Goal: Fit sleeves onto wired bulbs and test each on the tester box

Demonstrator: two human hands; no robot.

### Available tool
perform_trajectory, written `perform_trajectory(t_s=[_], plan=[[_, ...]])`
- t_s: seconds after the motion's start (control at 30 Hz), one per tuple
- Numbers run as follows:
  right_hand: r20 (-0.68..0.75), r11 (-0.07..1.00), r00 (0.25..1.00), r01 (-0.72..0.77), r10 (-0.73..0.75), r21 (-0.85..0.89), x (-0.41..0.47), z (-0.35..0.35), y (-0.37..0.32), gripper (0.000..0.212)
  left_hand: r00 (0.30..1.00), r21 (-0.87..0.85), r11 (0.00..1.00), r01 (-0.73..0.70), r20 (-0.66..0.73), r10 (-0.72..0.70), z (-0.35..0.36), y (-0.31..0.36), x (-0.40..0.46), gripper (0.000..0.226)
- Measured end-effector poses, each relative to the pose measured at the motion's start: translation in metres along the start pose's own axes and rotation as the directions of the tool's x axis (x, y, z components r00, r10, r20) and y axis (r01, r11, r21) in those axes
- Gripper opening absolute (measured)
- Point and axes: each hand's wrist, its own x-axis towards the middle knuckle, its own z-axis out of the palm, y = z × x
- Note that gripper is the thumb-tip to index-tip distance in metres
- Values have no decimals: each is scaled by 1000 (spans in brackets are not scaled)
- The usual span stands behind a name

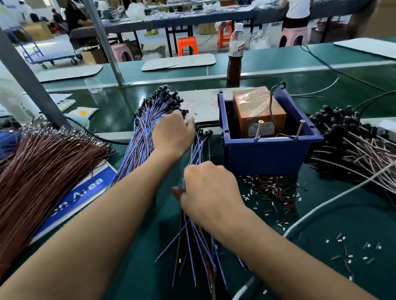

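My right hand (210, 193) grips a small bundle of blue and brown wired bulbs (199, 247) near its middle, the wire ends fanning toward me. My left hand (171, 135) lies farther away, fingers curled over the black sleeved heads of the wires, between the held bundle and a bigger pile of blue-wired bulbs (149, 125). The tester box (257, 112), orange-brown, sits inside a blue bin (271, 152) just right of both hands, with two metal screw contacts (258, 130) sticking up at its front edge.
Loose brown wires (31, 174) lie in a heap at the left over a blue sign. Black-headed bulbs with white-brown wires (358, 137) pile up at the right. Small cut sleeves (276, 191) scatter on the green mat. A bottle (235, 52) stands behind the bin; a white cable (334, 197) crosses right.
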Motion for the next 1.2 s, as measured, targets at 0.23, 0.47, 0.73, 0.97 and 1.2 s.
perform_trajectory(t_s=[0.23, 0.47, 0.73, 0.97, 1.2], plan=[[-30, 996, 999, 15, -12, 92, 43, 12, -9, 27, 940, 232, 916, 327, 17, -340, -24, -65, 21, 55], [26, 957, 997, -78, 74, 280, 77, 31, -21, 17, 885, -26, 887, 461, 81, -458, -25, -87, 28, 36], [-37, 674, 952, -186, 303, 714, 101, 35, -15, 21, 769, -786, 476, 395, -1, -640, -53, -60, 17, 15], [-64, 343, 974, -14, 216, 939, 85, 16, -10, 25, 880, -973, -208, 103, 187, -437, -76, 18, -28, 13], [-189, 526, 978, 116, 88, 843, 46, -8, 31, 27, 906, -883, -452, 128, 290, -310, -104, 40, -37, 21]])
